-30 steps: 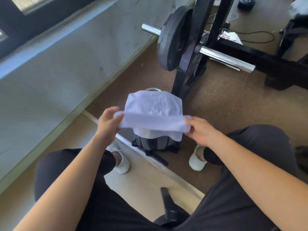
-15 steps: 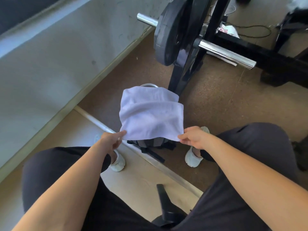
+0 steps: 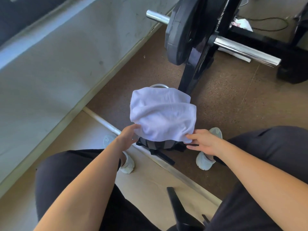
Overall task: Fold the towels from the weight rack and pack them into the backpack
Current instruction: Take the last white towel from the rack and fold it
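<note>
A white towel (image 3: 161, 117), folded over, lies draped on top of a grey-and-black backpack (image 3: 158, 145) that stands on the floor between my feet. My left hand (image 3: 127, 138) is at the towel's near left corner, its fingertips on the edge. At the near right corner, my right hand (image 3: 204, 142) pinches the cloth with the thumb on top. Only the backpack's lower front and straps show below the towel. Just behind the backpack stands the black weight rack (image 3: 195, 67), carrying a black weight plate (image 3: 178, 32).
Chrome pegs (image 3: 246, 50) stick out from the rack to the right and left. A grey wall (image 3: 58, 64) runs along the left. A white bar (image 3: 101, 120) lies on the floor by my left shoe. A black chair leg (image 3: 176, 207) is between my knees.
Both hands have brought the towel's near edge down and toward me, so the folded towel now lies flat over the backpack instead of being held up above it.
</note>
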Demonstrator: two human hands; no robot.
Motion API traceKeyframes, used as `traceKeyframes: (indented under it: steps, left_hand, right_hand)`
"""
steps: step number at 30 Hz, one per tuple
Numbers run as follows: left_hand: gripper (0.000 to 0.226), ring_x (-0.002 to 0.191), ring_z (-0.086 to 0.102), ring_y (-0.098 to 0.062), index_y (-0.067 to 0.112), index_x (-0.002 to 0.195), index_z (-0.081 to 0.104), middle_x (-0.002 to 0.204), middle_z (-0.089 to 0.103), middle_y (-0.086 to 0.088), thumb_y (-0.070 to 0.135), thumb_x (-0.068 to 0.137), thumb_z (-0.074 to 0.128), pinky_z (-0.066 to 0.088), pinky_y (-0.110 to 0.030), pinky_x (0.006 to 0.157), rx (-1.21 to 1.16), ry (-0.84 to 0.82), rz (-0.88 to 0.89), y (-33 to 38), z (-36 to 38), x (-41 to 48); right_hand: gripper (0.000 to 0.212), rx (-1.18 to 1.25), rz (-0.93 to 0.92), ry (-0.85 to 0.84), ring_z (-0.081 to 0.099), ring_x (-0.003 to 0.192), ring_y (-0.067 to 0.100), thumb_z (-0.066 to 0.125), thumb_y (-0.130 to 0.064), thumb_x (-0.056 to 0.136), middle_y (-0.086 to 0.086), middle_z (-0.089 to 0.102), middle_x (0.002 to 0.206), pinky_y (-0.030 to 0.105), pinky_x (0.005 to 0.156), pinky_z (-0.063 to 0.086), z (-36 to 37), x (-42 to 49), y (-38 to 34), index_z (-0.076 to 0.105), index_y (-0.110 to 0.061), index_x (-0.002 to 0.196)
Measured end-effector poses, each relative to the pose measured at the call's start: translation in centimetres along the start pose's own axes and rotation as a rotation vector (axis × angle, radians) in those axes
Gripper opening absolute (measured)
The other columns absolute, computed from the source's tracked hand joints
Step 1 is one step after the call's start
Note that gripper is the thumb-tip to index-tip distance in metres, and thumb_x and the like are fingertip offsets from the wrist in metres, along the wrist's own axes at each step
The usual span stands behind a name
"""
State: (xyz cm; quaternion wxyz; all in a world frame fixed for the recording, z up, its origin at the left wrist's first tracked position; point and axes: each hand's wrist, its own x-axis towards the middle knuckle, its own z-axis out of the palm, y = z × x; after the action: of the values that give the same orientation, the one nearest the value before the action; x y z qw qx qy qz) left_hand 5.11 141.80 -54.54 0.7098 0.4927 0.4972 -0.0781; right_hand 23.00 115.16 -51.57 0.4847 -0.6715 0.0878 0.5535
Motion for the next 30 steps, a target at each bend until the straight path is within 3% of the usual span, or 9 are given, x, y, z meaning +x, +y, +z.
traceKeyframes:
  steps: [4, 9, 14, 17, 19, 21, 24, 26, 30]
  left_hand:
    - [0.030, 0.093, 0.053, -0.024, 0.016, 0.105, 0.067, 0.101, 0.055, -0.008, 0.033, 0.080, 0.070, 0.053, -0.041, 0.100, 0.018, 0.008, -0.024, -0.2, -0.4, 0.8]
    - [0.026, 0.088, 0.064, -0.029, 0.005, 0.108, 0.073, 0.099, 0.070, -0.014, 0.024, 0.091, 0.070, 0.057, -0.040, 0.092, -0.039, 0.083, 0.089, -0.1, -0.2, 0.4]
    - [0.028, 0.097, 0.070, -0.029, 0.012, 0.121, 0.070, 0.109, 0.072, -0.010, 0.025, 0.096, 0.069, 0.058, -0.042, 0.098, -0.060, 0.000, 0.022, -0.2, 0.0, -0.1]
    - [0.026, 0.098, 0.067, -0.027, 0.013, 0.121, 0.069, 0.110, 0.072, -0.008, 0.021, 0.097, 0.063, 0.060, -0.037, 0.092, -0.080, -0.014, 0.029, -0.3, 1.1, -0.2]
    - [0.020, 0.093, 0.068, -0.027, 0.007, 0.107, 0.072, 0.101, 0.072, -0.010, 0.020, 0.098, 0.060, 0.062, -0.035, 0.086, 0.017, 0.068, 0.090, -0.7, 1.7, -0.1]
    - [0.024, 0.085, 0.072, -0.030, 0.004, 0.080, 0.068, 0.086, 0.069, -0.012, 0.020, 0.097, 0.061, 0.064, -0.038, 0.081, 0.133, 0.195, 0.145, -1.0, 1.7, -0.1]
    - [0.038, 0.050, 0.062, -0.018, 0.010, 0.057, 0.052, 0.056, 0.063, -0.007, 0.026, 0.089, 0.065, 0.052, -0.033, 0.059, 0.257, 0.323, 0.210, -0.9, 1.1, -0.5]
    - [0.043, 0.038, 0.045, -0.009, 0.010, 0.054, 0.053, 0.045, 0.058, -0.001, 0.029, 0.090, 0.067, 0.038, -0.028, 0.055, 0.267, 0.393, 0.240, -0.1, 0.5, -1.3]
    - [0.042, 0.045, 0.048, -0.013, 0.001, 0.066, 0.068, 0.048, 0.060, -0.002, 0.038, 0.086, 0.074, 0.040, -0.028, 0.059, 0.104, 0.520, 0.352, 3.3, -0.8, -3.9]
  right_hand:
    - [0.026, 0.066, -0.062, 0.054, 0.071, 0.107, 0.025, 0.070, -0.009, 0.093, 0.010, 0.076, 0.114, 0.034, 0.078, 0.059, 0.6, -0.7, -0.9, 0.070, -0.009, 0.119]
    - [0.024, 0.180, -0.171, 0.094, 0.071, 0.100, 0.024, 0.063, -0.006, 0.098, 0.010, 0.073, 0.115, 0.027, 0.067, 0.059, 1.4, -2.7, -3.5, 0.067, -0.008, 0.121]
    - [0.024, 0.292, -0.227, 0.025, 0.071, 0.105, 0.023, 0.061, -0.008, 0.099, 0.008, 0.073, 0.115, 0.027, 0.072, 0.061, 1.6, -4.9, -5.5, 0.066, -0.012, 0.123]
    - [0.025, 0.367, -0.263, -0.020, 0.072, 0.106, 0.023, 0.062, -0.008, 0.099, 0.009, 0.074, 0.116, 0.027, 0.077, 0.061, 1.6, -5.4, -5.9, 0.066, -0.011, 0.123]
    - [0.025, 0.390, -0.289, -0.033, 0.072, 0.107, 0.023, 0.061, -0.007, 0.099, 0.010, 0.074, 0.117, 0.027, 0.079, 0.061, 1.7, -5.4, -6.2, 0.067, -0.010, 0.123]
    - [0.026, 0.383, -0.313, -0.028, 0.073, 0.105, 0.023, 0.061, -0.007, 0.099, 0.010, 0.073, 0.119, 0.027, 0.079, 0.061, 1.6, -5.3, -6.4, 0.066, -0.010, 0.124]
    - [0.030, 0.253, -0.363, 0.080, 0.074, 0.102, 0.023, 0.064, -0.006, 0.097, 0.009, 0.070, 0.123, 0.027, 0.073, 0.061, 1.7, -4.8, -6.5, 0.065, -0.009, 0.127]
    - [0.025, 0.056, -0.438, 0.237, 0.073, 0.098, 0.022, 0.065, -0.005, 0.097, 0.009, 0.067, 0.123, 0.027, 0.071, 0.062, 1.9, -4.6, -6.9, 0.065, -0.009, 0.121]
    - [0.026, -0.031, -0.602, 0.401, 0.076, 0.077, 0.016, 0.065, -0.003, 0.095, 0.005, 0.067, 0.108, 0.031, 0.072, 0.064, 2.2, -5.9, -8.4, 0.057, -0.016, 0.117]
